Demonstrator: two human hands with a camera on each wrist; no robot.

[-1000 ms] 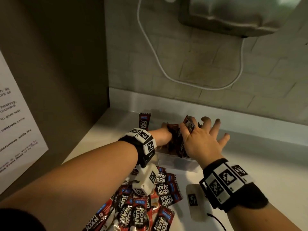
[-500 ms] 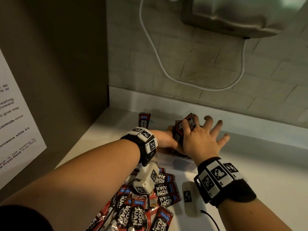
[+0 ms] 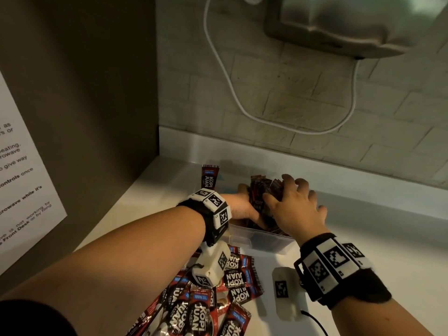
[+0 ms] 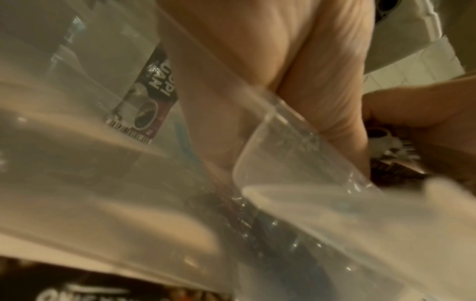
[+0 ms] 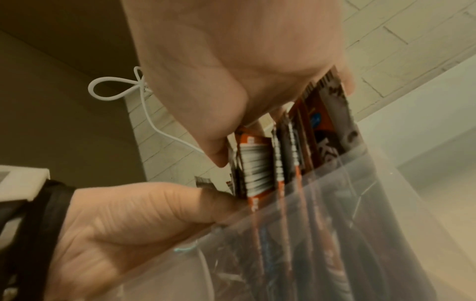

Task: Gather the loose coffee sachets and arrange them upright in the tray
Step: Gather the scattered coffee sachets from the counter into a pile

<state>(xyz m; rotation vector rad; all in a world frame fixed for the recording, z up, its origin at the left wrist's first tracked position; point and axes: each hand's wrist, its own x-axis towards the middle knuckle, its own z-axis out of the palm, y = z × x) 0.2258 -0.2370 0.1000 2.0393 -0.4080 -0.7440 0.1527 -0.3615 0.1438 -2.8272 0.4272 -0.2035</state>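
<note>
Right hand (image 3: 294, 210) lowered since earlier; both hands' fingers now gripping sachet bundle (image 3: 263, 190) upright inside tray (image 3: 259, 241). Loose pile (image 3: 218, 301) remaining.

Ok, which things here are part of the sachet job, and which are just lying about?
Part of the job:
- upright sachets held between left hand and right hand
- clear tray
- loose sachets in front of it
- lone sachet standing behind

Lying about:
- white cable
- wall-mounted appliance
- printed notice
</note>
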